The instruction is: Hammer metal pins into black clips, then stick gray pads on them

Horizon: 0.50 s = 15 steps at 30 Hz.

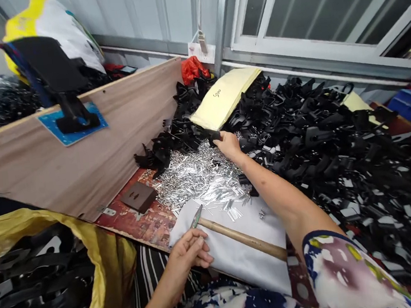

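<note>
left hand (190,251) curled closed by hammer (236,236); right hand (228,144) holds clip (214,135) near "500" envelope (225,98).

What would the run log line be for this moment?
left hand: curled shut beside hammer | right hand: gripping black clip | metal pins: heaped between

Small workshop: heaped black clips (336,135), metal pins (196,174).

You get bright, even daylight from the window (322,4); shadows stay soft, while frame edges bend and blur slightly.
</note>
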Motion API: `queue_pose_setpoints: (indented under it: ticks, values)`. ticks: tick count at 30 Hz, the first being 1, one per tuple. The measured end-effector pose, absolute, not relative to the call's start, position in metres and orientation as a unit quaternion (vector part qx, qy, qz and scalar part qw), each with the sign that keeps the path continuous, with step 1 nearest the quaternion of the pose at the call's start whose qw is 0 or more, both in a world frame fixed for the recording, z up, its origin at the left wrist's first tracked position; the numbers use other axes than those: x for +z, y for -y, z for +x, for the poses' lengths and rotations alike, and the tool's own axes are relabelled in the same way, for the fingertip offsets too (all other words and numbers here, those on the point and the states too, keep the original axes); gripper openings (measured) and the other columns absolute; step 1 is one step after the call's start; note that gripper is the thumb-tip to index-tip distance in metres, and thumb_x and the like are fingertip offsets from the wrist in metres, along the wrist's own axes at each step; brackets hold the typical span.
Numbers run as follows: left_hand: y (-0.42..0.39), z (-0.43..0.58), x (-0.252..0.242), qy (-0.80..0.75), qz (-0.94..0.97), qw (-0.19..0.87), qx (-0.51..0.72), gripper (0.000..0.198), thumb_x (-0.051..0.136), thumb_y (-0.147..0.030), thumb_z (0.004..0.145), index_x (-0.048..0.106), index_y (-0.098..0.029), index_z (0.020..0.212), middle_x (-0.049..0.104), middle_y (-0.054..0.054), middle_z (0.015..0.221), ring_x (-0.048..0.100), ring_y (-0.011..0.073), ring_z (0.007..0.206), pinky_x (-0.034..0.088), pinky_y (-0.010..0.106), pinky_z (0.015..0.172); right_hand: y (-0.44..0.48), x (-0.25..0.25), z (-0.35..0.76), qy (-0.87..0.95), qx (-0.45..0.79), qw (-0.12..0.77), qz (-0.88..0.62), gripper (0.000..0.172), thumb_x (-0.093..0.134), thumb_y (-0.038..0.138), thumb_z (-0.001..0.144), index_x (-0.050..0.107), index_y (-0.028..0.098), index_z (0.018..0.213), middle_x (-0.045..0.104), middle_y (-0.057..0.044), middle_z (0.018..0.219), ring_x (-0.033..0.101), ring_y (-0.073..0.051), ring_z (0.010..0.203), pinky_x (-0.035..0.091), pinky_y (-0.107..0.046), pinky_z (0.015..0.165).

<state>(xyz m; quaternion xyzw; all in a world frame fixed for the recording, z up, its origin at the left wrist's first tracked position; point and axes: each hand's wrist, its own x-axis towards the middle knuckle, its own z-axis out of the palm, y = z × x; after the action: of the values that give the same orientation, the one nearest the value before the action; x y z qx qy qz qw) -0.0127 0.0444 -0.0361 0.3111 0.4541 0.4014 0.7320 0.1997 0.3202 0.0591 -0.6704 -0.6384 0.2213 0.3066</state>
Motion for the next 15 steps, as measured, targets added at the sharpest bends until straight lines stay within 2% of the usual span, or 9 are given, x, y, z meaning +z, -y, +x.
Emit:
queue_pose_setpoints:
  ticks: [2, 4, 6, 8, 11, 13, 15]
  values:
    - [-0.045, -0.014, -0.024, -0.426, 0.303, 0.75, 0.406, 0.04, 0.082, -0.052, 0.081, 0.07, -0.017, 0.098, 0.067, 0.002, 0.078, 0.066, 0.0131, 0.06, 0.054, 0.021, 0.05, -0.273, 0.06, 0.214, 0.664, 0.229, 0.319, -0.637, 0.018, 0.066, 0.024, 0.092, 0.076, 0.013, 0.104, 0.077, -0.006, 0.098, 0.067, -0.018, 0.096, 0.049, -0.026, 0.084]
    - [-0.046, -0.011, -0.009, -0.39, 0.275, 0.771, 0.422, 0.041, 0.074, -0.053, 0.088, 0.069, -0.02, 0.111, 0.068, 0.005, 0.087, 0.065, 0.0149, 0.065, 0.053, 0.021, 0.046, -0.212, 0.057, 0.223, 0.702, 0.27, 0.321, -0.576, 0.011, 0.071, 0.024, 0.089, 0.077, 0.016, 0.094, 0.076, -0.003, 0.091, 0.068, -0.016, 0.087, 0.052, -0.025, 0.08]
    - [-0.045, -0.003, 0.002, -0.351, 0.238, 0.8, 0.425, 0.047, 0.065, -0.057, 0.093, 0.064, -0.026, 0.128, 0.07, 0.008, 0.101, 0.069, 0.0193, 0.073, 0.054, 0.024, 0.044, -0.146, 0.047, 0.225, 0.769, 0.369, 0.336, -0.4, 0.008, 0.072, 0.021, 0.09, 0.078, 0.019, 0.093, 0.077, -0.003, 0.094, 0.07, -0.016, 0.09, 0.055, -0.029, 0.084]
    - [-0.043, 0.007, 0.009, -0.322, 0.206, 0.831, 0.403, 0.049, 0.061, -0.058, 0.096, 0.062, -0.028, 0.134, 0.071, 0.009, 0.111, 0.071, 0.0223, 0.077, 0.056, 0.026, 0.044, -0.094, 0.032, 0.226, 0.775, 0.405, 0.33, -0.356, 0.011, 0.07, 0.024, 0.093, 0.08, 0.023, 0.09, 0.075, -0.001, 0.095, 0.071, -0.015, 0.088, 0.057, -0.027, 0.081]
    - [-0.039, 0.018, 0.008, -0.318, 0.176, 0.849, 0.384, 0.034, 0.068, -0.048, 0.095, 0.071, -0.021, 0.116, 0.073, 0.008, 0.101, 0.069, 0.017, 0.066, 0.052, 0.022, 0.044, -0.063, 0.014, 0.237, 0.757, 0.38, 0.325, -0.421, 0.011, 0.069, 0.025, 0.093, 0.08, 0.027, 0.091, 0.074, 0.001, 0.089, 0.07, -0.015, 0.081, 0.056, -0.025, 0.074]
    - [-0.036, 0.021, 0.004, -0.339, 0.179, 0.832, 0.402, 0.025, 0.076, -0.04, 0.091, 0.075, -0.018, 0.102, 0.074, 0.007, 0.095, 0.067, 0.0136, 0.062, 0.052, 0.02, 0.046, -0.072, 0.01, 0.254, 0.724, 0.333, 0.339, -0.501, 0.016, 0.063, 0.023, 0.096, 0.077, 0.025, 0.104, 0.075, -0.001, 0.089, 0.069, -0.017, 0.079, 0.054, -0.026, 0.072]
    - [-0.034, 0.021, 0.002, -0.362, 0.195, 0.812, 0.416, 0.025, 0.083, -0.038, 0.084, 0.076, -0.018, 0.098, 0.075, 0.007, 0.098, 0.069, 0.0154, 0.067, 0.058, 0.023, 0.056, -0.092, 0.01, 0.271, 0.691, 0.24, 0.314, -0.606, 0.021, 0.056, 0.026, 0.1, 0.07, 0.021, 0.115, 0.075, -0.004, 0.087, 0.069, -0.019, 0.078, 0.052, -0.028, 0.073]
